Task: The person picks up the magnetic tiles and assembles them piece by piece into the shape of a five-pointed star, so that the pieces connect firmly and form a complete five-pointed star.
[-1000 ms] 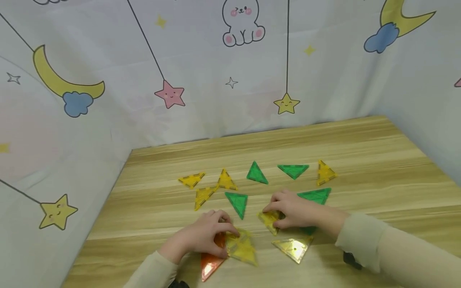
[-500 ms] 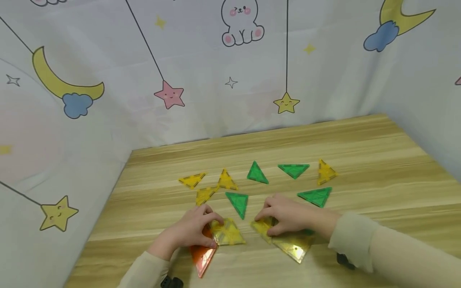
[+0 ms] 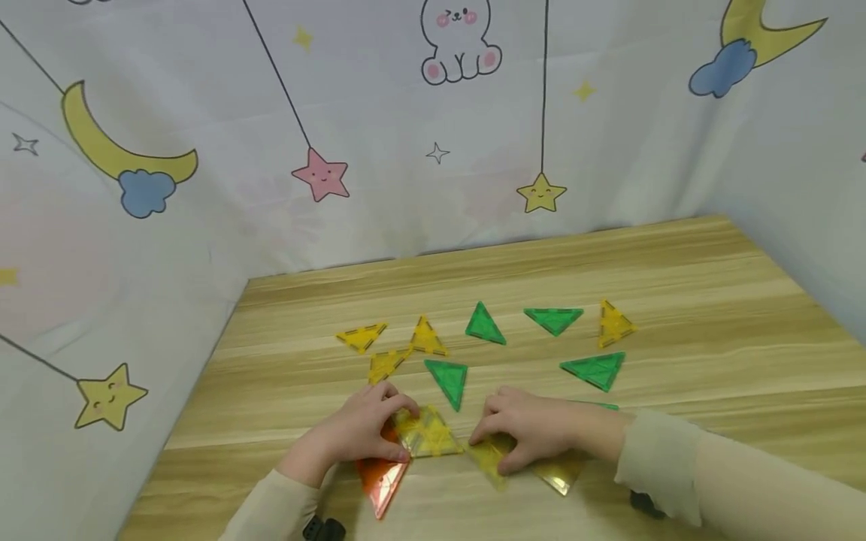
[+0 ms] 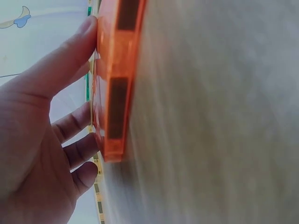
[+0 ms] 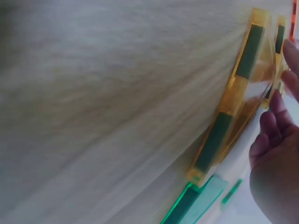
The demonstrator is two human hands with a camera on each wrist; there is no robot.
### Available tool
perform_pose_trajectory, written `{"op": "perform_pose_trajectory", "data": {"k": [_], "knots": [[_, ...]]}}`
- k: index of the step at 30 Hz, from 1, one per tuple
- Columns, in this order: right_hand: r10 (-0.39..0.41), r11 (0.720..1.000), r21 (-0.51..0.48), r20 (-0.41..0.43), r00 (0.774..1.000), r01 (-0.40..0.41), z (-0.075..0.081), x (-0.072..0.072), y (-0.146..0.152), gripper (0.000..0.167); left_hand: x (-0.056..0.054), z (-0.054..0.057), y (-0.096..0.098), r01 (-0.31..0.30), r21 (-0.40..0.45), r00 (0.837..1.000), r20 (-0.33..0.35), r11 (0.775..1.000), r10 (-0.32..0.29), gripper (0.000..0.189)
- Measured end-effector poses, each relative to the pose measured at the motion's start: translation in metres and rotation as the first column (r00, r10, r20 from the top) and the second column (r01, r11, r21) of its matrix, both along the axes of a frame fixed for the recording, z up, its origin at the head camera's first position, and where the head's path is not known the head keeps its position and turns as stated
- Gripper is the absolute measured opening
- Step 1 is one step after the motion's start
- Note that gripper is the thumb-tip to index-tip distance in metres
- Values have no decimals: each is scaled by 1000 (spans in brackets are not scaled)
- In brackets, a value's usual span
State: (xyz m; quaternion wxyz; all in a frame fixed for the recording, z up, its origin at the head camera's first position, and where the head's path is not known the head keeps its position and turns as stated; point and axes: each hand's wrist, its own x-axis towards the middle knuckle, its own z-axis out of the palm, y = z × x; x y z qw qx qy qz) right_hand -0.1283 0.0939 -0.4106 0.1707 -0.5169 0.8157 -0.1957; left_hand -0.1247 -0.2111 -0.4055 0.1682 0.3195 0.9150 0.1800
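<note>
Beside an orange triangular magnetic tile [image 3: 382,485], my left hand [image 3: 365,424] pinches yellow magnetic tiles [image 3: 433,436] that form a four-sided shape. In the left wrist view, its thumb is at the upper edge of the orange tile [image 4: 117,93]. My right hand [image 3: 524,424] pinches a yellow triangular tile [image 3: 487,457] between thumb and fingers. That tile's upper left corner comes close to the right corner of the yellow shape. Another yellow triangle [image 3: 558,481] lies partly hidden beneath the right hand. A green tile [image 3: 598,406] shows only its edge behind the right wrist.
Several green triangles lie farther back, among them one in the middle [image 3: 449,382] and one at the right [image 3: 595,370]. Yellow triangles [image 3: 428,338] are grouped at the back left, another [image 3: 614,324] at the back right. A printed cloth [image 3: 379,218] stands behind the wooden table [image 3: 676,285].
The left hand has shifted left with the yellow shape, which has turned, and the orange tile. The right hand has brought its yellow triangle leftward and nearer me, over to that shape.
</note>
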Motion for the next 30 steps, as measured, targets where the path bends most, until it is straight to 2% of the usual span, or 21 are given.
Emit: {"op": "perform_pose_trajectory", "data": {"k": [7,15,20,24,27,30], "knots": [[39,999,-20,-33,999,-39,-3,4,-7,44,3,0,-2,-57,25,998,28,998,56,48],[-38,999,4,-75,996,38,-2,5,-19,51,5,-2,0,-65,48,997,32,997,63,47],[-86,996,-7,-73,994,86,-2,2,-7,41,4,-1,1,-37,56,999,9,998,36,48],[-77,997,-14,-158,984,76,-3,2,-1,28,3,1,2,-42,61,999,28,997,40,47],[-75,997,-17,-221,972,73,-3,4,-8,27,3,1,4,-49,63,998,41,997,47,48],[-102,994,0,-250,963,105,-2,7,-18,25,3,1,6,-51,66,998,44,997,48,48]]}}
